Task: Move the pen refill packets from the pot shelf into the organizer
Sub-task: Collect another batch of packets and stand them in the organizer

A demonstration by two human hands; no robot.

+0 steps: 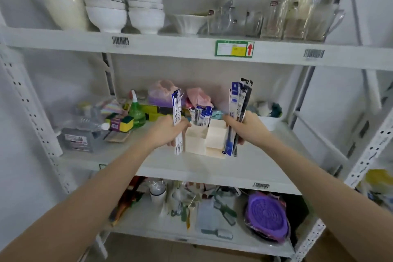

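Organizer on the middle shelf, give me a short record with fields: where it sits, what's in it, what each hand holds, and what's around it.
organizer: cream compartment box standing on the middle shelf, between the two hands
inside: several packets upright in a back compartment; front compartments look empty
left hand: gripping a bunch of packets upright, left of the organizer
right hand: gripping a larger bunch upright, right of it
behind left: green spray bottle, sponges
shelf above: white bowls, glass jugs

White shelf (pixel 191 166) — cream organizer (pixel 205 139), sponges (pixel 120 122), green bottle (pixel 136 110)
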